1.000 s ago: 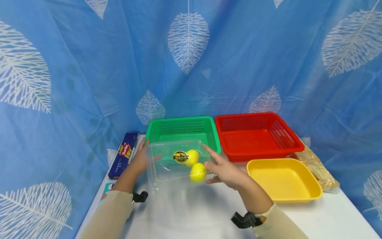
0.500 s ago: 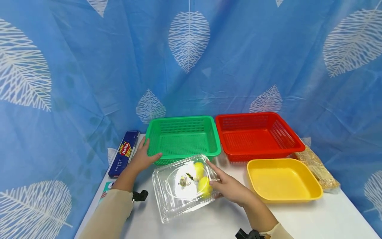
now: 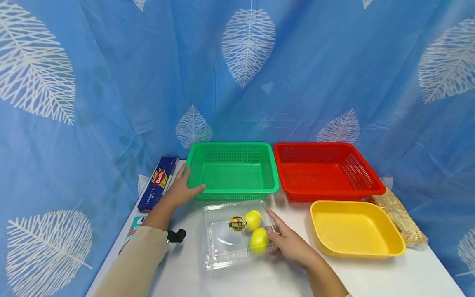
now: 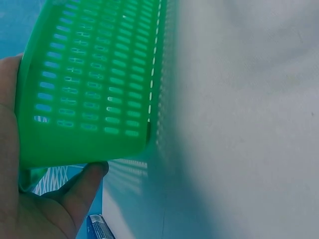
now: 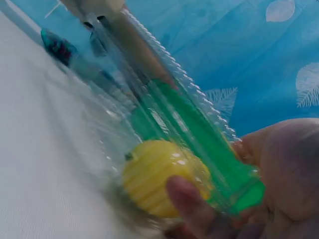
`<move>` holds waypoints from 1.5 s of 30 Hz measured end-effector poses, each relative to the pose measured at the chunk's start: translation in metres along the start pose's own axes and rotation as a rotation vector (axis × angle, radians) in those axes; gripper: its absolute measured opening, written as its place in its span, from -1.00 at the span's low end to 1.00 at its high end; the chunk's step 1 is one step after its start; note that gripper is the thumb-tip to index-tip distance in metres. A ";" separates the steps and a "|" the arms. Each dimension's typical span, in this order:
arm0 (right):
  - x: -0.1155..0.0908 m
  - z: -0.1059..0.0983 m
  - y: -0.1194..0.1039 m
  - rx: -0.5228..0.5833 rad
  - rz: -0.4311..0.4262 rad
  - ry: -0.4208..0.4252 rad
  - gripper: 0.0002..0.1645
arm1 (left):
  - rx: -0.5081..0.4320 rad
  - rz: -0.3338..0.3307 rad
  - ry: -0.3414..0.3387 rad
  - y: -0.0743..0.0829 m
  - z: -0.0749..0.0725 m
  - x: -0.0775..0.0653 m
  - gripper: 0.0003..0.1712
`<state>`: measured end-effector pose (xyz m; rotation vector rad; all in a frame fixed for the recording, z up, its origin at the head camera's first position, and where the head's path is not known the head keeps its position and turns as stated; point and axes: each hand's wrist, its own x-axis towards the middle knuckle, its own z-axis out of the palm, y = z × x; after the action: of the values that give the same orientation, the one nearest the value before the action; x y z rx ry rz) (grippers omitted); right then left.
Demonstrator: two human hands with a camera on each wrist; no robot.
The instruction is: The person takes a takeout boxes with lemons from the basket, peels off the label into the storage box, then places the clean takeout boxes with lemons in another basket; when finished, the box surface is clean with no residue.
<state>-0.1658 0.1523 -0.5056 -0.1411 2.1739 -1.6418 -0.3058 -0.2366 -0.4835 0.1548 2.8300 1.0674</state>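
A clear plastic fruit box [image 3: 226, 243] with a round dark label holds two lemons [image 3: 253, 220] at its right end. My right hand [image 3: 291, 243] grips the right end of the box. In the right wrist view a finger crosses in front of a lemon [image 5: 154, 177], and the palm lies along the box's edge. My left hand [image 3: 182, 189] spans the front left corner of the green basket [image 3: 231, 173], its fingers spread. In the left wrist view the left hand [image 4: 45, 199] meets the basket's perforated wall [image 4: 89, 89], with one fingertip at its underside.
A red basket [image 3: 326, 175] stands right of the green one, with a yellow tray [image 3: 356, 229] in front of it. A golden bag [image 3: 402, 218] lies beyond. At left are a blue spaghetti box [image 3: 159, 183] and a teal pack [image 3: 131, 229].
The fruit box leaves the left hand, swings down tilted and then levels lower over the table in the right hand. My left hand stays by the basket corner. The view shifts slightly.
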 end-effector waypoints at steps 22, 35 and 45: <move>0.018 0.019 0.021 -0.001 -0.093 0.275 -0.19 | -0.016 0.000 0.260 0.022 0.008 -0.021 -0.03; 0.018 0.020 0.019 0.007 -0.085 0.261 -0.21 | -0.595 0.234 0.210 0.036 0.099 -0.097 -0.34; 0.017 0.022 0.023 0.023 -0.073 0.253 -0.15 | -0.592 0.122 0.026 0.024 0.117 -0.096 -0.09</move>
<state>-0.1692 0.1336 -0.5363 -0.0050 2.3581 -1.8104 -0.1930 -0.1554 -0.5487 0.2569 2.4137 1.8803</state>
